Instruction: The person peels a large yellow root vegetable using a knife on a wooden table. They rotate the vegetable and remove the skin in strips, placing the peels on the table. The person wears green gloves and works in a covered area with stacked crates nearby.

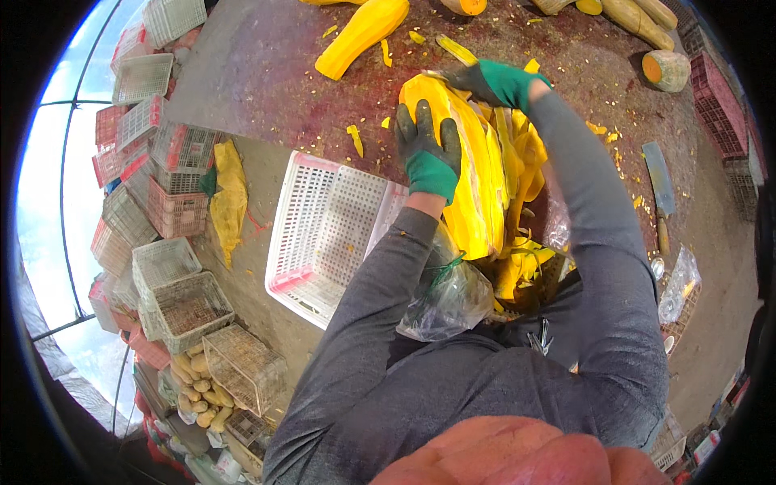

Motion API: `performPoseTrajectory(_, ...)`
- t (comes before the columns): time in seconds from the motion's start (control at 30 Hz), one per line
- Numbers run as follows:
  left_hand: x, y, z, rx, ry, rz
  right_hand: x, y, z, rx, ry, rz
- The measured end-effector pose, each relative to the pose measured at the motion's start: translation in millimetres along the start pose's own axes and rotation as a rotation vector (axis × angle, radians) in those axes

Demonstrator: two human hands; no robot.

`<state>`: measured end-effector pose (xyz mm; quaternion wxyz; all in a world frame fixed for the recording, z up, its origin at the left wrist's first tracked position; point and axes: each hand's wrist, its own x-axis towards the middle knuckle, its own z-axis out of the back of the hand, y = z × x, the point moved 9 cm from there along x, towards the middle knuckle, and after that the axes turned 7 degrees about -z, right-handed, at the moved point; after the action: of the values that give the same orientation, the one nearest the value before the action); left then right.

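A long, peeled yellow squash point(470, 182) lies tilted in front of me at the table's near edge, its surface streaked with paler strips. My left hand point(427, 151), in a green and black work glove, presses on its left side with fingers spread. At the squash's far end is my right hand point(500, 85), gloved alike and curled around a small tool that is mostly hidden. Beside that hand a strip of peel point(456, 50) sticks up. Long peelings point(528, 157) hang along the squash's right side, above a heap of peelings point(521, 270) by my lap.
A white plastic crate point(330, 227) stands left of my arm. On the stained table point(273, 79) lie another peeled squash point(364, 36), unpeeled pieces point(665, 70) and a cleaver point(658, 179). A clear plastic bag point(451, 297) hangs by my lap. Stacked crates point(182, 206) line the left.
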<state>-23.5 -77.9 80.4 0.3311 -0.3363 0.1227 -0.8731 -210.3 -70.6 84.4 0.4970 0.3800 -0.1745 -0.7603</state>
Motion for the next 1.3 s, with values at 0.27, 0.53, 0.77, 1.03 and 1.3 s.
performPoseTrajectory(0.27,-1.7,-8.2,3.8,0.008,0.001,-0.001,-94.7,-26.6,-18.2,0.149,-0.09,0.169)
performPoseTrajectory(0.53,-1.2,-1.9,1.3,-0.053,0.047,0.049,35.6,18.8,-0.2,-0.089,-0.013,0.223)
performPoseTrajectory(0.77,0.3,-8.8,5.1,-0.015,0.014,-0.002,-67.3,-19.1,-6.0,0.052,-0.053,0.015)
performPoseTrajectory(1.03,-0.6,-6.8,4.2,-0.038,0.02,0.0,29.7,47.1,6.5,-0.395,0.015,0.247)
performPoseTrajectory(1.3,0.0,-7.0,2.8,-0.015,0.002,-0.007,-48.6,3.3,7.1,-0.008,-0.028,0.208)
